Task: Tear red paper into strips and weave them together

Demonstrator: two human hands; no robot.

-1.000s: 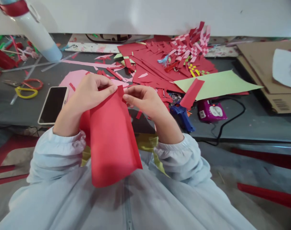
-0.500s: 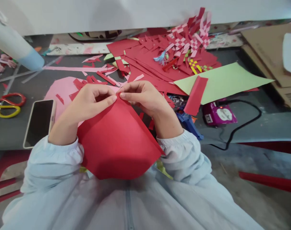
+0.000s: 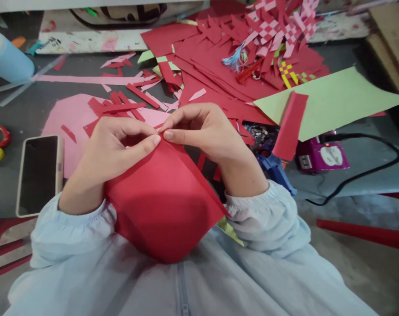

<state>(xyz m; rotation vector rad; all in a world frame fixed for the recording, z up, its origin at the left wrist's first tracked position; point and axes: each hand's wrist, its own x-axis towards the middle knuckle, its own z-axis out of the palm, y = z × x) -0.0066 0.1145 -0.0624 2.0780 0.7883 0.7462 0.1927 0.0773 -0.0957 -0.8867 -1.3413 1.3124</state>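
Observation:
A red paper sheet (image 3: pixel 163 197) hangs over my lap, folded so its top comes to a point. My left hand (image 3: pixel 112 151) pinches that top corner from the left, fingers curled closed. My right hand (image 3: pixel 202 131) pinches the same corner from the right, thumb and forefinger pressed together. The two thumbs nearly touch at the paper's tip. Both wrists come out of pale blue sleeves.
A phone (image 3: pixel 38 173) lies face up at the left, beside a pink sheet (image 3: pixel 71 118) strewn with red strips. Red paper and woven strips (image 3: pixel 272 30) pile up at the back. A pale green sheet (image 3: pixel 334 98), a purple device (image 3: pixel 321 156) with a black cord and a blue tool (image 3: pixel 275 169) sit at the right.
The red sheet went from a narrow hanging fold to a wider pointed shape. My hands came together at its top corner, and the view dropped closer to the table.

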